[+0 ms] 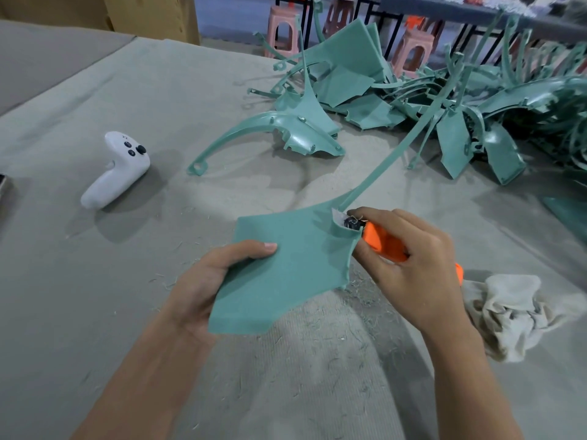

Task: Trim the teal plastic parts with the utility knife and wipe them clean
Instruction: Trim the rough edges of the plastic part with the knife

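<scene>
Trimming step, mid-cut as I read it. My left hand [203, 287] grips the flat teal part [279, 271] by its near left side, thumb on top, fingers underneath, and it looks lifted off the counter [95, 281], over the middle of the near edge. My right hand [409, 258] is closed round the orange utility knife [381, 241]. The blade end is pressed against the part's far right corner, right where a long thin strip [397, 147] runs off toward the far right. The blade is mostly hidden behind a raised lip, so I can't tell how deep it sits.

Done so far, judging only by what lies about: pale shavings [333, 328] are scattered on the counter under and around my hands, so some cutting has happened here. One curved part [286, 128] sits alone mid-counter, apart from the big pile [444, 100] at the far right corner. I can't tell whether it is finished.

Left to do: the strip is attached, so this cut isn't through. Wiping of this part is not started, since the rag [514, 315] lies crumpled by the right edge, just beside my right wrist, and neither hand is on it. The pile looks large, so I'd call the job early to middle.

White controller [117, 169] lies toward the left edge, well apart from everything. Pink stools [282, 30] stand beyond the far edge.
</scene>
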Demonstrator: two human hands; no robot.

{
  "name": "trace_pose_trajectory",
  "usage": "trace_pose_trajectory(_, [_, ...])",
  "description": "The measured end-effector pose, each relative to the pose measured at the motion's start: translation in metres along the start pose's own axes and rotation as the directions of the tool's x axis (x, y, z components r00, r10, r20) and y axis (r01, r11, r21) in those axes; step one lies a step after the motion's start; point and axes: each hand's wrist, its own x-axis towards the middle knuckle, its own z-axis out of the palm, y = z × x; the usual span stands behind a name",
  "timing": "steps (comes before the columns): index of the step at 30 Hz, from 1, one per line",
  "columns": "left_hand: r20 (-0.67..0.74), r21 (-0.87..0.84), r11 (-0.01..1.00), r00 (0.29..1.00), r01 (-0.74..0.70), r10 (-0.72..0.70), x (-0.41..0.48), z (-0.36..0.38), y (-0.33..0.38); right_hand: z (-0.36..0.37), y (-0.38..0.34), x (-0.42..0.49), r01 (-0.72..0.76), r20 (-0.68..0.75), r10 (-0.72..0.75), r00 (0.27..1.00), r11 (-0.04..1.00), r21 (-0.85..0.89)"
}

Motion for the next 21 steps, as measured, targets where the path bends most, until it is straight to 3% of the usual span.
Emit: trace_pose_trajectory(21, [0.032,0.057,0.998,0.999,-0.007,0.005,-0.0016,-0.0014,0.0009,-0.0049,0.001,0.0012,-0.057,0.09,0.057,0.994,0.998,0.002])
